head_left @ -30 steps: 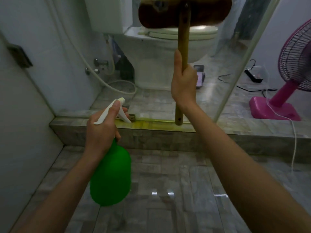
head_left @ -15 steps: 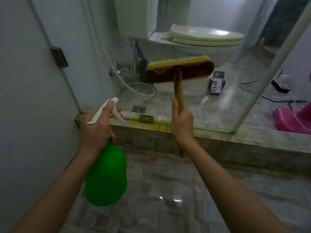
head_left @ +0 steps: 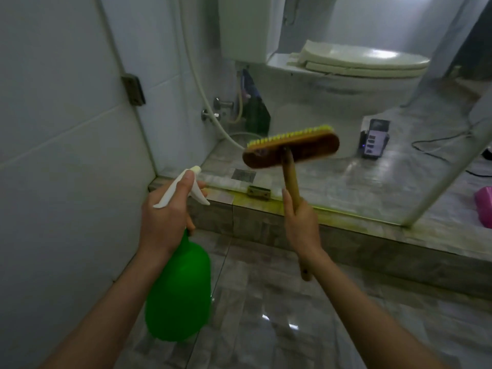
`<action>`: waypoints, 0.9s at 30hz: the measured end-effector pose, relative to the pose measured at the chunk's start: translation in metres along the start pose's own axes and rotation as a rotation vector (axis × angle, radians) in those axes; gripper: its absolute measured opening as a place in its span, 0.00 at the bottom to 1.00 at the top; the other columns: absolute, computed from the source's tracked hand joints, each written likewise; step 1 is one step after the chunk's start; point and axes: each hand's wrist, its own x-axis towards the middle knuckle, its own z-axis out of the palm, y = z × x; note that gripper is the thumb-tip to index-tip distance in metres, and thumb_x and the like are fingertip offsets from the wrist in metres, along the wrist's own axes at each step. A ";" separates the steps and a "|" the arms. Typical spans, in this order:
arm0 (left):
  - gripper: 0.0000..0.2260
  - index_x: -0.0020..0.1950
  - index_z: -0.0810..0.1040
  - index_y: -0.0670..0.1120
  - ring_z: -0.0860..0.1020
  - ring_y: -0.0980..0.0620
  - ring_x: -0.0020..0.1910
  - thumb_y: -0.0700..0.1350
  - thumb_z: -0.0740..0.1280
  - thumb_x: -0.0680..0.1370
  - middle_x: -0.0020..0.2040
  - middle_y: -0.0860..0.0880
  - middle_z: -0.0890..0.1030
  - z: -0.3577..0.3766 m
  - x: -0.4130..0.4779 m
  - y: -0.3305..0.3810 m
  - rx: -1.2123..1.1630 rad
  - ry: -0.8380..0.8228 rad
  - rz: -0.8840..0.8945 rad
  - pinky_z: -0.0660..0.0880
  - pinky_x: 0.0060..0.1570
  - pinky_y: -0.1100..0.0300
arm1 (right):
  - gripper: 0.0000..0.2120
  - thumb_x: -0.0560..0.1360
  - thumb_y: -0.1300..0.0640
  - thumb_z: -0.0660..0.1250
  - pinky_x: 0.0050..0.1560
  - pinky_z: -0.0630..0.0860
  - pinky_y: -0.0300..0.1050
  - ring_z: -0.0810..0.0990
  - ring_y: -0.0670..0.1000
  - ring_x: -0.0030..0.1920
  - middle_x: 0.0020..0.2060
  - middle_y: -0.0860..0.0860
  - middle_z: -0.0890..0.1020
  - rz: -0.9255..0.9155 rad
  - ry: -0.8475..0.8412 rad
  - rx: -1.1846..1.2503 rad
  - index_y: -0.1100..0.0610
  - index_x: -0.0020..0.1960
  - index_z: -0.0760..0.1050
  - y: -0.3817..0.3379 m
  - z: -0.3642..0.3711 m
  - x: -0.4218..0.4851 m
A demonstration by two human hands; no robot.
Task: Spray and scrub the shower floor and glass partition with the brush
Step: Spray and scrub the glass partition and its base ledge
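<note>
Shower floor: grey marble-pattern tiles [head_left: 266,302], wet and shiny with small light reflections, lowest and nearest in the view.
Left hand: the left hand [head_left: 165,219] grasps the neck of the bottle, and one finger lies along the top of the white trigger head [head_left: 183,187].
Spray bottle: a round green plastic spray bottle [head_left: 178,294] hangs under the left hand, above the floor, with the nozzle pointing towards the glass.
Right hand: the right hand [head_left: 300,222] is closed around the wooden handle, thumb stretched up along it. The end of the handle comes out below the wrist.
Brush: a scrubbing brush with a brown wooden head and yellow-green bristles [head_left: 290,150] is in the air, tilted, in front of the lower glass. Whether the bristles touch the glass, I cannot tell.
Curb: a low grey stone step [head_left: 346,243] with yellowish stain along its top, carrying a small brass bracket [head_left: 258,192].
Glass partition: a clear glass pane [head_left: 332,179] stands on the curb, with a white edge strip on the right.
Behind the glass: a white toilet with closed lid [head_left: 359,62], a white hose [head_left: 197,75] on the wall, and a dark phone on a stand [head_left: 374,138] on the floor.
</note>
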 end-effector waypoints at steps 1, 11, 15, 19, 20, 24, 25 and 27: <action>0.14 0.40 0.86 0.63 0.73 0.50 0.20 0.57 0.64 0.81 0.43 0.36 0.85 -0.001 0.001 -0.001 0.009 0.005 -0.007 0.70 0.31 0.58 | 0.21 0.78 0.38 0.55 0.24 0.64 0.42 0.68 0.45 0.24 0.26 0.47 0.71 -0.078 -0.002 0.009 0.52 0.35 0.68 -0.032 0.000 0.015; 0.16 0.34 0.84 0.68 0.72 0.48 0.21 0.58 0.63 0.80 0.40 0.52 0.87 -0.030 0.005 0.003 -0.022 0.085 -0.013 0.72 0.31 0.59 | 0.29 0.71 0.29 0.53 0.31 0.76 0.56 0.76 0.53 0.29 0.30 0.53 0.77 0.030 -0.132 -0.127 0.54 0.41 0.74 0.021 0.011 -0.005; 0.13 0.37 0.85 0.65 0.77 0.38 0.28 0.62 0.63 0.76 0.44 0.42 0.87 -0.055 0.006 -0.002 -0.029 0.126 -0.008 0.74 0.35 0.54 | 0.28 0.74 0.32 0.54 0.29 0.74 0.56 0.74 0.51 0.27 0.29 0.52 0.76 0.058 -0.165 -0.068 0.56 0.42 0.76 0.013 0.037 -0.007; 0.17 0.36 0.85 0.66 0.71 0.49 0.18 0.56 0.63 0.81 0.43 0.51 0.87 -0.065 0.003 -0.006 0.017 0.149 -0.009 0.71 0.28 0.58 | 0.25 0.78 0.36 0.54 0.30 0.71 0.46 0.76 0.51 0.31 0.33 0.52 0.77 -0.209 -0.200 -0.176 0.57 0.41 0.73 -0.106 0.071 0.045; 0.18 0.36 0.85 0.67 0.70 0.50 0.18 0.55 0.63 0.82 0.42 0.54 0.87 -0.066 0.002 -0.005 0.025 0.151 -0.007 0.71 0.26 0.60 | 0.24 0.78 0.37 0.54 0.29 0.69 0.45 0.75 0.50 0.31 0.32 0.51 0.76 -0.261 -0.214 -0.184 0.57 0.41 0.72 -0.128 0.077 0.054; 0.16 0.36 0.85 0.68 0.76 0.47 0.25 0.57 0.63 0.81 0.42 0.56 0.87 -0.071 0.000 -0.003 -0.003 0.178 -0.022 0.73 0.28 0.58 | 0.24 0.77 0.36 0.55 0.29 0.69 0.44 0.76 0.50 0.31 0.32 0.51 0.77 -0.256 -0.253 -0.191 0.56 0.42 0.74 -0.111 0.073 0.053; 0.16 0.36 0.85 0.68 0.77 0.47 0.28 0.58 0.62 0.79 0.42 0.56 0.87 -0.073 0.000 -0.004 0.000 0.186 -0.027 0.73 0.29 0.57 | 0.25 0.77 0.36 0.55 0.29 0.71 0.45 0.76 0.51 0.30 0.32 0.52 0.78 -0.205 -0.251 -0.210 0.56 0.42 0.74 -0.085 0.066 0.044; 0.15 0.37 0.85 0.68 0.79 0.42 0.31 0.59 0.62 0.78 0.42 0.56 0.87 -0.078 0.000 -0.006 0.014 0.188 -0.024 0.73 0.30 0.58 | 0.24 0.77 0.37 0.56 0.29 0.72 0.50 0.75 0.52 0.28 0.30 0.53 0.77 -0.046 -0.256 -0.206 0.57 0.39 0.74 -0.026 0.046 0.015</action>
